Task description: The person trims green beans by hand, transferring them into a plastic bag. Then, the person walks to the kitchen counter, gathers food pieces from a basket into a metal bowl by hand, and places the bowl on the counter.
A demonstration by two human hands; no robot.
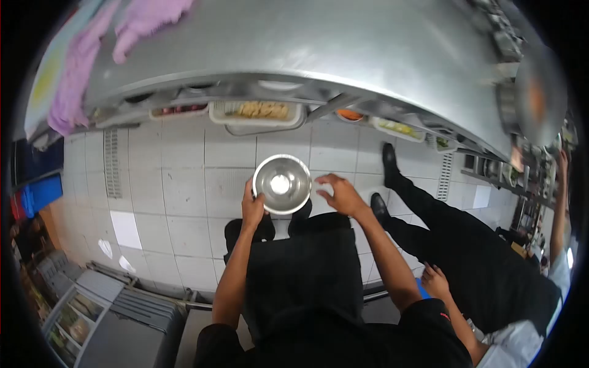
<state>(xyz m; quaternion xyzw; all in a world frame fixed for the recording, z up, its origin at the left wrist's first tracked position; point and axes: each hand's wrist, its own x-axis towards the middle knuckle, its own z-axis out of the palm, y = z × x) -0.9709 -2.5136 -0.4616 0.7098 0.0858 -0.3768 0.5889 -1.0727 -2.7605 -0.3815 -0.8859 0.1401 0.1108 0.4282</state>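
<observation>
A shiny round steel mixing bowl [281,184] is held out in front of my body, above the tiled floor, with its mouth facing up. I see only bright metal inside it. At the bowl's left rim, my left hand [253,205] is closed, the thumb over the edge and the other fingers along the outer side. My right hand [341,194] is just off the bowl's right side, fingers curved and apart, holding nothing. A small gap shows between its fingertips and the rim.
Ahead runs a steel counter [294,43] with pink cloths [80,80] at its left. Below it are a tub of pale pieces [264,111] and other food containers. At right, a co-worker in a dark apron [491,270] stands close, legs reaching toward the counter. A fridge-like unit [80,313] sits behind left.
</observation>
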